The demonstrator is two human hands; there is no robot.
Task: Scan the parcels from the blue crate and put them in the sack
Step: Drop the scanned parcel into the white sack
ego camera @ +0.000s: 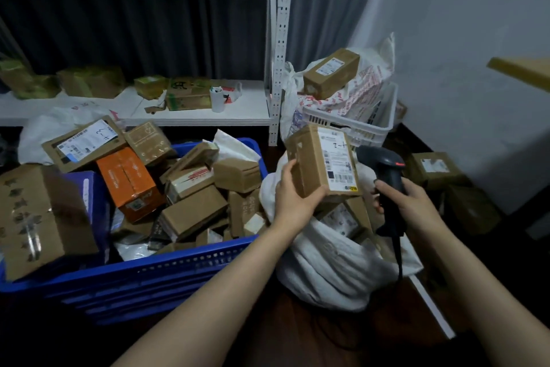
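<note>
- Left hand (pixel 293 198) grips a brown parcel (pixel 323 163) by its lower end, thumb on the near face and label turned to the right; right hand (pixel 407 200) is wrapped round the handle of a black scanner (pixel 387 170), whose head is just beside the label
- Parcel is held over the open mouth of the white sack (pixel 327 265), which stands on the dark floor (pixel 297 337)
- Blue crate (pixel 178 265) stands just left of the sack, heaped with boxes above its rim
- White shelving (pixel 278 39) stands behind the crate, against a grey curtain (pixel 134 24)
- White basket (pixel 351 125) holding a printed bag stands behind the sack, by the shelving post
- Bare floor lies open in front of crate and sack; a pale wall (pixel 461 84) closes the right side, with a few boxes at its foot
</note>
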